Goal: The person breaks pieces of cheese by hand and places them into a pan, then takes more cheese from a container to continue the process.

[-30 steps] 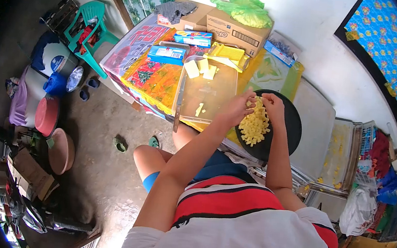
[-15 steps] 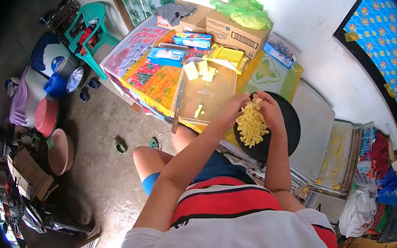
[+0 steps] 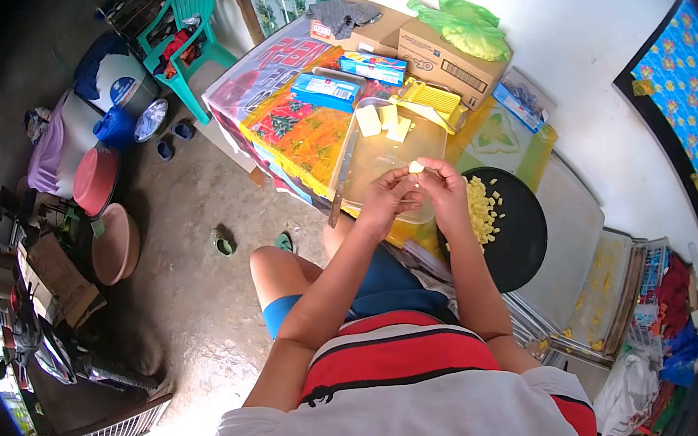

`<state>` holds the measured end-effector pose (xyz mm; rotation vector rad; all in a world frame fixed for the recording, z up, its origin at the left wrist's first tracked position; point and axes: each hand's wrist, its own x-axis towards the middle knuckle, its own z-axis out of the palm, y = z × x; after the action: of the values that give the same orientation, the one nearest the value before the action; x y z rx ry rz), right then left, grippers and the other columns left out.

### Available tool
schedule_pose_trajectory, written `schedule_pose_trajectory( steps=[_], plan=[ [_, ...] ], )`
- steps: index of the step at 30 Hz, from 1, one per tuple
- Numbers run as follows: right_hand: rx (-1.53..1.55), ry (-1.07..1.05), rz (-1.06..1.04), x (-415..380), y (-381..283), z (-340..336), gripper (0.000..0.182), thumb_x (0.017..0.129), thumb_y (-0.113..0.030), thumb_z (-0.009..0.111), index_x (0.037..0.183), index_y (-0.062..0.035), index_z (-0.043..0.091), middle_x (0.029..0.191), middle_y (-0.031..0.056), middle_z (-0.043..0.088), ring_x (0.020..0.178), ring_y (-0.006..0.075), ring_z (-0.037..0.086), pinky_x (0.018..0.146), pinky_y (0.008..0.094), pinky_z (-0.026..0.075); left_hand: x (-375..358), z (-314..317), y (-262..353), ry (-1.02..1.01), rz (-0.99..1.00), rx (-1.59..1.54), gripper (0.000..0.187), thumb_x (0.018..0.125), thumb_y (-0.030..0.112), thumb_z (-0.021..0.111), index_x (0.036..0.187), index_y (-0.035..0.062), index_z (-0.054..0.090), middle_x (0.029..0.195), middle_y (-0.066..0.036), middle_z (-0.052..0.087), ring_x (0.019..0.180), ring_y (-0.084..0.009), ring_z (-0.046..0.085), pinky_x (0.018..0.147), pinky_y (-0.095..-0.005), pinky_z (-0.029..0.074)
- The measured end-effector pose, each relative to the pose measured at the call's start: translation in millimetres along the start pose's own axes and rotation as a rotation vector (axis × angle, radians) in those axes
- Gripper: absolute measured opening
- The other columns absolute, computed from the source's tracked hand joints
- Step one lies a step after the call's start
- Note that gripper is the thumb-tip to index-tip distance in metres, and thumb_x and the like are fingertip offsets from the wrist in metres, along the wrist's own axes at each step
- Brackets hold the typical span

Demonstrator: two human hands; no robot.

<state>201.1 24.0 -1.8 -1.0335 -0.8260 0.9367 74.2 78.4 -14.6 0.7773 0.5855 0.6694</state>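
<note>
My right hand is closed in a pinch, with a small pale piece of cheese at its fingertips. Against it, my left hand has its fingers bunched together; what they hold, if anything, is hidden. Both hands are over the near right part of a clear plastic board. Larger blocks of cheese lie at the board's far end. A knife rests along its left edge. Right of my hands, a round black pan holds a heap of cheese cubes, partly covered by my right forearm.
Blue boxes, a yellow tray and a cardboard box stand at the back of the table. Metal trays extend to the right. On the floor at left are basins and a green chair.
Both hands have moved left, from above the cheese cubes in the pan to above the board. A piece of cheese now shows at the right fingertips. The camera view has shifted slightly.
</note>
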Motion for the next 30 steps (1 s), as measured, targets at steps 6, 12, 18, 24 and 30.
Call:
schedule_pose_trajectory(
  steps=[6, 12, 18, 24, 30],
  plan=[
    [-0.092, -0.022, -0.064, 3, 13, 19, 0.021, 0.086, 0.003, 0.058, 0.107, 0.0001, 0.060, 0.099, 0.0056, 0.065, 0.088, 0.0101, 0.061, 0.078, 0.0237, 0.049, -9, -9, 6, 0.046, 0.024, -0.097, 0.025, 0.092, 0.016, 0.058, 0.113, 0.0016, 0.056, 0.091, -0.006, 0.063, 0.076, -0.0135, 0.063, 0.066, -0.0260, 0.055],
    [-0.117, 0.000, 0.110, -3, 10, 29, 0.020, 0.086, 0.003, 0.059, 0.106, 0.0008, 0.060, 0.097, 0.0045, 0.065, 0.087, 0.0081, 0.060, 0.077, 0.0235, 0.049, -13, -19, 6, 0.057, 0.011, -0.148, 0.020, 0.093, 0.019, 0.058, 0.104, 0.0030, 0.058, 0.089, -0.008, 0.065, 0.075, -0.0154, 0.065, 0.067, -0.0274, 0.056],
    [-0.082, -0.131, 0.027, 1, 15, 21, 0.021, 0.087, -0.004, 0.062, 0.108, 0.0001, 0.060, 0.092, 0.0035, 0.064, 0.085, 0.0092, 0.060, 0.076, 0.0242, 0.049, -15, -35, 13, 0.122, 0.058, 0.017, 0.018, 0.090, 0.017, 0.062, 0.099, 0.0007, 0.061, 0.081, -0.007, 0.064, 0.065, -0.0134, 0.063, 0.059, -0.0256, 0.056],
    [-0.123, -0.149, 0.105, 1, -4, 22, 0.025, 0.087, -0.009, 0.063, 0.111, -0.0020, 0.059, 0.087, 0.0022, 0.063, 0.076, 0.0091, 0.058, 0.071, 0.0237, 0.048, -21, -42, 25, 0.090, 0.098, 0.110, 0.016, 0.088, 0.015, 0.064, 0.093, -0.0007, 0.063, 0.077, -0.005, 0.063, 0.064, -0.0119, 0.063, 0.058, -0.0255, 0.057],
    [-0.087, -0.184, 0.141, 3, -5, 21, 0.026, 0.087, -0.007, 0.063, 0.112, -0.0020, 0.059, 0.085, 0.0023, 0.062, 0.074, 0.0086, 0.057, 0.070, 0.0233, 0.047, -25, -42, 30, 0.052, 0.086, 0.094, 0.016, 0.088, 0.016, 0.065, 0.091, 0.0007, 0.063, 0.078, -0.005, 0.062, 0.064, -0.0118, 0.061, 0.061, -0.0267, 0.056]
  ],
)
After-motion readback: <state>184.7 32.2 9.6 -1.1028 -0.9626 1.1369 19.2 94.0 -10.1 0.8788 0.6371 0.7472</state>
